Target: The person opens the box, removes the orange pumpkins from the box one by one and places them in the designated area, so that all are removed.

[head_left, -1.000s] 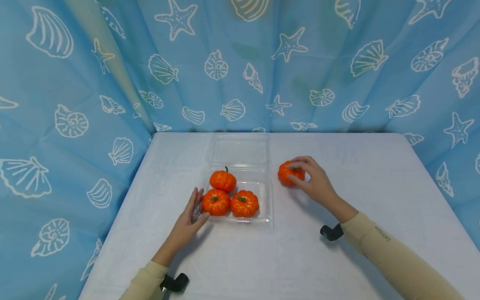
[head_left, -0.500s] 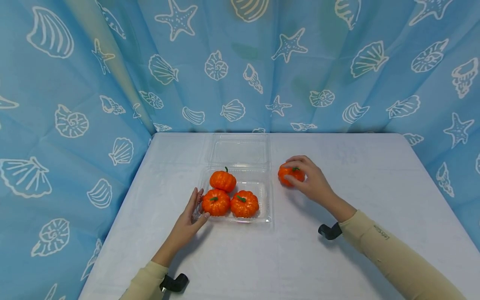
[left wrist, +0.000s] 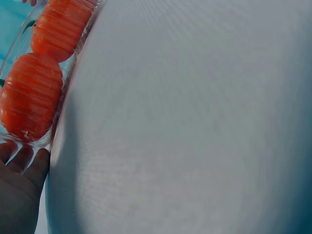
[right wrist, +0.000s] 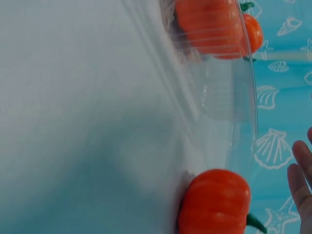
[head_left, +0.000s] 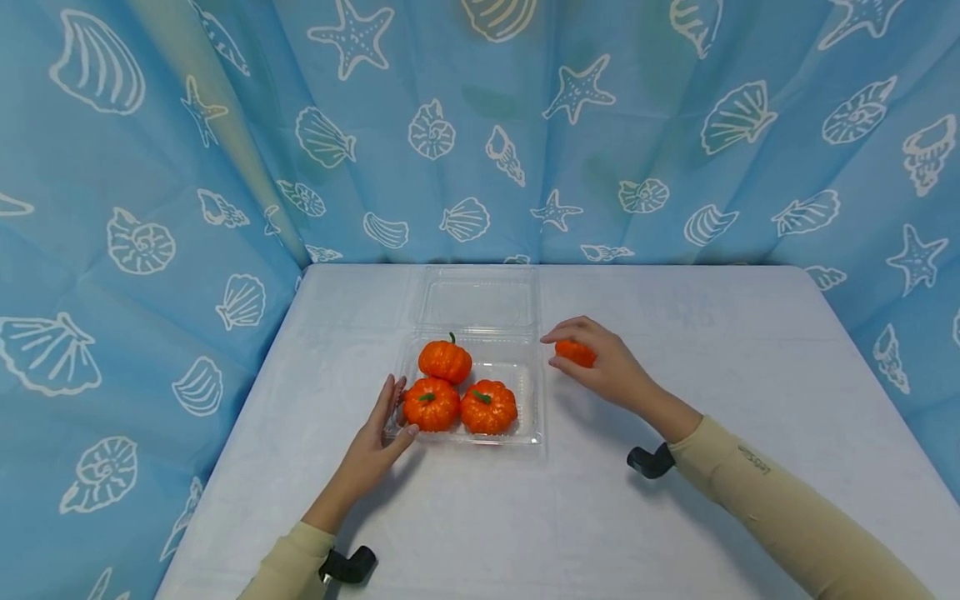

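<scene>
The right hand [head_left: 613, 368] is held palm-down above a loose orange pumpkin [right wrist: 214, 202], with the forearm brought in from the right side of the counter [head_left: 637, 533]. Its grip is noted as parted: the thumb and fingers are extended, the pumpkin is seen between them from overhead, and a gap is shown between fingers [right wrist: 300, 183] and pumpkin in the right wrist view; nothing is held. The loose pumpkin is located on the counter, just beside the right side of a clear plastic box [head_left: 527, 392]. The left hand [head_left: 375, 443] is laid against the box's left side, fingers extended along the wall and thumb spread at the front corner; its grip is wide and not curled round anything. Three pumpkins are contained in the box: a rear pumpkin [head_left: 446, 363], a front left pumpkin [head_left: 432, 406] and a front right pumpkin [head_left: 489, 408]. The lid [head_left: 478, 300] is folded back, away from the person. Dark lettering is carried on the right sleeve [head_left: 791, 510] near the cuff; it cannot be read with certainty.
</scene>
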The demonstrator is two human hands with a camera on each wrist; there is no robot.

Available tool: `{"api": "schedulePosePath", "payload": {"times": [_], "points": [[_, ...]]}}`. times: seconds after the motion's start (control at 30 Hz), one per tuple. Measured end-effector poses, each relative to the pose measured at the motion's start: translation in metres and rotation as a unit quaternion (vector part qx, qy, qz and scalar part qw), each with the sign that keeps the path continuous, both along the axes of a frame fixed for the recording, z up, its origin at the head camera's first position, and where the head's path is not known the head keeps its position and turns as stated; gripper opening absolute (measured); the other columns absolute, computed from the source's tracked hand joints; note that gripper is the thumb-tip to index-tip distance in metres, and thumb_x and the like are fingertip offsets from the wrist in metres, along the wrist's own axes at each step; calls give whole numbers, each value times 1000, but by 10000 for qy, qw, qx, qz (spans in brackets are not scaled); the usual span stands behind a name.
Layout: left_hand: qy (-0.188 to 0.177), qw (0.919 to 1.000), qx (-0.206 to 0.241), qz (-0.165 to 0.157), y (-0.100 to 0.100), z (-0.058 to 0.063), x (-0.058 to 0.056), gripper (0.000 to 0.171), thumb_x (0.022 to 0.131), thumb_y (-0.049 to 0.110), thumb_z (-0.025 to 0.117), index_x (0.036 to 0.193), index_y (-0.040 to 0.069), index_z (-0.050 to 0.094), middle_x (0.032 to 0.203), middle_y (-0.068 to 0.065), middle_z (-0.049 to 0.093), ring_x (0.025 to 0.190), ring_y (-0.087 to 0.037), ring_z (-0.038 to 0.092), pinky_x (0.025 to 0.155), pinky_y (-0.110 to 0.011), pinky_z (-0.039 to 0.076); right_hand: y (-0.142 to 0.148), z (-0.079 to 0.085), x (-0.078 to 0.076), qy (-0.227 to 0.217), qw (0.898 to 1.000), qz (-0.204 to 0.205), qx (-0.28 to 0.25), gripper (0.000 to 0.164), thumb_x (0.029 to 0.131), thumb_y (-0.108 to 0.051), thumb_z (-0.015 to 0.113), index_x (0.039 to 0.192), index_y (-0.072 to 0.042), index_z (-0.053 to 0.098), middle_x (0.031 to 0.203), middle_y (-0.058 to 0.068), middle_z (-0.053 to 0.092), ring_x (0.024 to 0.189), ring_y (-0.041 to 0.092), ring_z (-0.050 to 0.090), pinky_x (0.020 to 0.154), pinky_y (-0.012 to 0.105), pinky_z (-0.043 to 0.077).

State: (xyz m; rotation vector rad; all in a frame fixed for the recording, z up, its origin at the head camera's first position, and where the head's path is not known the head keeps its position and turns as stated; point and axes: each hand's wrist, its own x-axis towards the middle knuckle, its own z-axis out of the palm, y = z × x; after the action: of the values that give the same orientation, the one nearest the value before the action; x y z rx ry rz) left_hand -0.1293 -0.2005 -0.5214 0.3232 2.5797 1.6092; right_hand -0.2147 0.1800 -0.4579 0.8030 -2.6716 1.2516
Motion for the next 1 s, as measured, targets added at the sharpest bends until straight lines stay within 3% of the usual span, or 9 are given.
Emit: {"api": "schedulePosePath", "payload": {"times": [0.33,0.43,0.7,1.0], "points": [[36,9999,110,21,0,1,0,87,100,26,67,165,15,11,167,-3,26,153,-29,25,121,-58,16,-17,-3,6,-289,9983,497,-6,32,92,-20,78,123,-19,71,122,-4,66,113,27,61,95,55,54],[46,9999,150,17,0,1,0,87,100,25,67,165,15,11,167,-3,26,153,-29,26,121,-58,16,-24,-6,8,-408,9969,675,-16,33,91,-19,78,123,-18,71,122,-1,67,112,29,62,94,56,54],[53,9999,108,31,0,1,0,87,100,26,67,165,12,10,167,-4,25,153,-29,25,121,-58,15,-40,-9,11,-410,9938,1027,79,34,90,-18,79,123,-19,72,121,-5,67,115,25,62,96,49,55],[44,9999,133,30,1,1,0,86,100,25,67,165,11,11,167,-5,26,153,-30,25,121,-58,15,-59,-14,15,-575,9871,1327,694,40,90,-27,80,128,-21,70,128,-4,64,123,19,58,103,46,51]]}}
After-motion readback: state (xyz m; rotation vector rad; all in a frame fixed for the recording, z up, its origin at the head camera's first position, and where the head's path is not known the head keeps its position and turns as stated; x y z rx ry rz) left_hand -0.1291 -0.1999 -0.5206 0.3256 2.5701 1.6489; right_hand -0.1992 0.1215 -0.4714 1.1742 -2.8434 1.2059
